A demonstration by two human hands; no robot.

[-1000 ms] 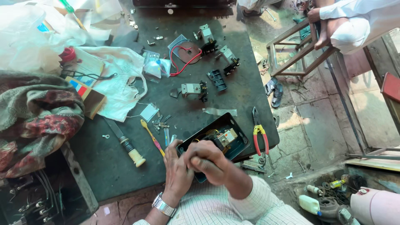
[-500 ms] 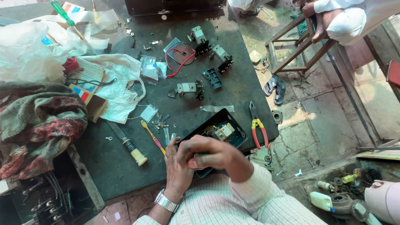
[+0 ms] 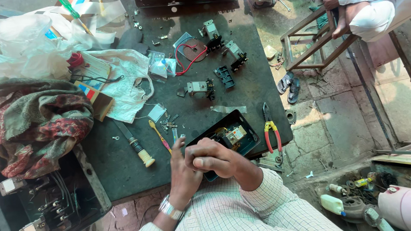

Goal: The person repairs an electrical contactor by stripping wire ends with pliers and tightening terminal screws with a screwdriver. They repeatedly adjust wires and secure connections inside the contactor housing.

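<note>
My right hand (image 3: pixel 212 159) is curled into a loose fist just over the near end of a black open electrical box (image 3: pixel 239 124) with a switch unit inside. My left hand (image 3: pixel 182 171), a metal watch on its wrist, is upright against the right fist with its fingers straight. Whether either hand pinches a small part is hidden by the fingers. The box lies at the near right edge of the dark worktable (image 3: pixel 128 171). Red-handled pliers (image 3: pixel 272 130) lie right of the box.
A yellow toothbrush (image 3: pixel 159 136), a pale-handled tool (image 3: pixel 137 147), loose screws (image 3: pixel 168 124), several dismantled switch parts (image 3: pixel 201 87), a red wire (image 3: pixel 188 57), bags and cloth (image 3: pixel 43 119) crowd the table. A wooden stool (image 3: pixel 314 38) and a seated person's foot (image 3: pixel 342 21) are at far right.
My hands have lifted slightly off the box and drawn toward me; the left hand has straightened up beside the right fist. The view has shifted a little.
</note>
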